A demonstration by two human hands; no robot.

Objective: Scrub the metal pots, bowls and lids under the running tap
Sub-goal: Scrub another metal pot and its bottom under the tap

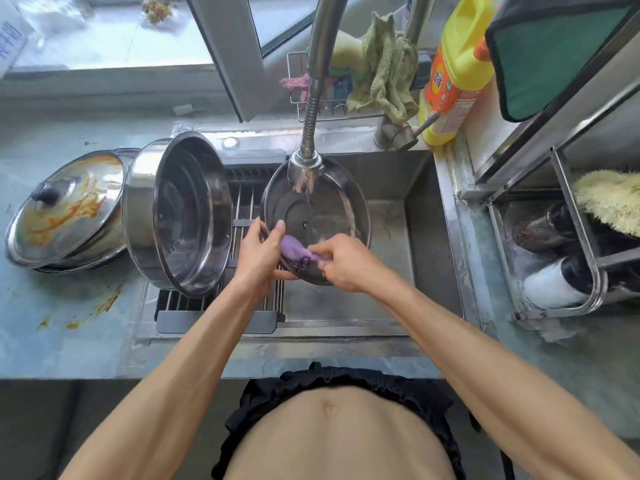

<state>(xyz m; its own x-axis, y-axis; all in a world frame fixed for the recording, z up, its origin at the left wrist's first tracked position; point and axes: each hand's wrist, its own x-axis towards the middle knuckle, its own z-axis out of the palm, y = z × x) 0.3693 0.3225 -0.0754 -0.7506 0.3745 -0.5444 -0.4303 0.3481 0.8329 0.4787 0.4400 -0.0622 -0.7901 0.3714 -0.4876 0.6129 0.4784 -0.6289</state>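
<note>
Your left hand (pixel 259 251) grips the rim of a metal lid (pixel 322 209) tilted over the sink (pixel 419 188), right under the running tap (pixel 304 168). Your right hand (pixel 346 263) pinches a purple scrubber (pixel 294 249) against the lid's lower edge. A big pot (pixel 180 213) leans on the drying rack (pixel 242 209) just left of it, and a sauce-stained lid (pixel 65 209) sits on the tabletop (pixel 52 323).

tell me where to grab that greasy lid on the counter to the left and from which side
Take the stained lid by its black knob, coming from above and slightly left. It lies knob-up, tilted on the stacked pans, so the knob stands clear, while the rim rests against the big pot on its right. The orange grease streaks the dome, so the knob probably gives the surest hold.
</note>
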